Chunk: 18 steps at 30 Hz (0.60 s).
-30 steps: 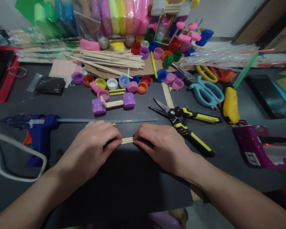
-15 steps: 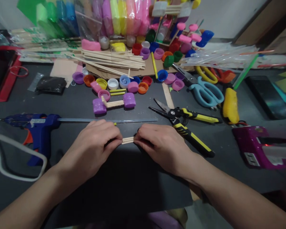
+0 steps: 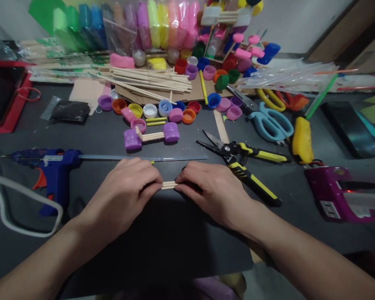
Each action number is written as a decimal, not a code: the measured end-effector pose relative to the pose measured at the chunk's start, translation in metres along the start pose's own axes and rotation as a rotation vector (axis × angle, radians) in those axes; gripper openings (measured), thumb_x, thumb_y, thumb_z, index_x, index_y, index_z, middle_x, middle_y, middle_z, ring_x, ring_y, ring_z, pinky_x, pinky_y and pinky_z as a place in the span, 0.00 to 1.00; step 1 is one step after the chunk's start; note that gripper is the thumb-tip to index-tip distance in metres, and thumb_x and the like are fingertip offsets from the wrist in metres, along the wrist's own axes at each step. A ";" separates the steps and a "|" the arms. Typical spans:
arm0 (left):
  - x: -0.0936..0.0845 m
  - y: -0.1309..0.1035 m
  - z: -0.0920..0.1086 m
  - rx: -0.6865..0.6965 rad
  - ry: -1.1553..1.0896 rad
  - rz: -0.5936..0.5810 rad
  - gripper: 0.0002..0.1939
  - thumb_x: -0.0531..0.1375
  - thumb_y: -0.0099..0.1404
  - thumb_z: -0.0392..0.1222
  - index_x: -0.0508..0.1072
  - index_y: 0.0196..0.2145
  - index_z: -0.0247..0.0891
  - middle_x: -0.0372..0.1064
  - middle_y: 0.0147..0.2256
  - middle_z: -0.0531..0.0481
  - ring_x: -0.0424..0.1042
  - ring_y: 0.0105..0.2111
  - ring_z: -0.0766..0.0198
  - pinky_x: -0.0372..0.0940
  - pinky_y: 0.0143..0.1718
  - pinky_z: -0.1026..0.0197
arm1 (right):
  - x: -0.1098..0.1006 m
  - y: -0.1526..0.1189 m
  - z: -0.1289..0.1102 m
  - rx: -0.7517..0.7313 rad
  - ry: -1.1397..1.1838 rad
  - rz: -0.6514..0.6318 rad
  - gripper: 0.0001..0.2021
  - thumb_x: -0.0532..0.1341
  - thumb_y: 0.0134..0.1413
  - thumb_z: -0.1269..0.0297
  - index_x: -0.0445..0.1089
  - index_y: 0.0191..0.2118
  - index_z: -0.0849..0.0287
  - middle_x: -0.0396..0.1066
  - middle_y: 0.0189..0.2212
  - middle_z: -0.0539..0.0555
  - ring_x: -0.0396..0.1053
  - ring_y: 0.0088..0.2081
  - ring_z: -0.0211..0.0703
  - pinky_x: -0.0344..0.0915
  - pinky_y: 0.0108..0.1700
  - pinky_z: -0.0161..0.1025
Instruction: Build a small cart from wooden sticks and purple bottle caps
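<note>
Short wooden sticks [image 3: 168, 185] lie side by side between my two hands, low over the dark tabletop. My left hand [image 3: 133, 183] pinches their left ends between thumb and fingers. At the other end, my right hand [image 3: 211, 187] pinches them the same way; the fingertips hide both ends. Just beyond my hands lies a clear glue stick [image 3: 178, 158] that runs into the blue glue gun [image 3: 56, 162] on the left. Farther back sits a small piece with purple blocks [image 3: 171, 132] joined by short sticks [image 3: 151, 136]. Pruning shears [image 3: 234, 151] rest, jaws apart, near my right hand.
Coloured bottle caps [image 3: 150, 111] and long wooden sticks [image 3: 153, 79] spread across the back. Blue-handled scissors [image 3: 271, 121], a yellow tool [image 3: 302, 139], a phone [image 3: 353, 129] and a purple device [image 3: 337, 193] lie to the right. A white cord [image 3: 18, 179] loops at left.
The pinched sticks have turned slightly to lie more level, and both hands stay closed on their ends. The whole view has shifted a little.
</note>
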<state>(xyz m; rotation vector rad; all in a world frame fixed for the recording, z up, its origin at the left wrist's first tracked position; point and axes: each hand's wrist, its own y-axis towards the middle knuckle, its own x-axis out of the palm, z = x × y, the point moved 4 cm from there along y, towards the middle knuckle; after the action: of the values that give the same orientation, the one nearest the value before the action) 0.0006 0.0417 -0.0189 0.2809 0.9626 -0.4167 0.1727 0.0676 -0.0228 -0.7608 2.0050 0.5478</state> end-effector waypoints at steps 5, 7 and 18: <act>-0.004 -0.002 -0.002 -0.011 -0.068 -0.003 0.06 0.57 0.71 0.38 0.74 0.36 0.38 0.72 0.34 0.52 0.69 0.36 0.61 0.59 0.40 0.57 | 0.000 0.001 -0.002 -0.003 -0.030 -0.003 0.07 0.64 0.60 0.69 0.72 0.30 0.60 0.71 0.26 0.50 0.67 0.28 0.38 0.53 0.30 0.35; -0.005 -0.002 -0.002 0.019 -0.049 -0.006 0.04 0.60 0.69 0.40 0.74 0.40 0.38 0.73 0.37 0.51 0.70 0.38 0.59 0.60 0.40 0.56 | 0.000 0.000 -0.002 -0.005 -0.032 -0.007 0.08 0.63 0.61 0.69 0.72 0.29 0.60 0.71 0.26 0.50 0.67 0.28 0.38 0.53 0.30 0.35; 0.001 -0.002 0.002 0.045 -0.046 0.038 0.07 0.59 0.69 0.33 0.74 0.33 0.36 0.71 0.30 0.51 0.69 0.32 0.61 0.60 0.35 0.57 | -0.001 -0.001 -0.004 -0.042 -0.066 0.021 0.11 0.61 0.63 0.68 0.69 0.27 0.60 0.68 0.25 0.48 0.65 0.27 0.38 0.52 0.30 0.36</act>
<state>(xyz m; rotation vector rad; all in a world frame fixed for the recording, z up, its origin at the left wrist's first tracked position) 0.0020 0.0386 -0.0188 0.3287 0.9028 -0.4085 0.1712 0.0645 -0.0204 -0.7386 1.9481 0.6216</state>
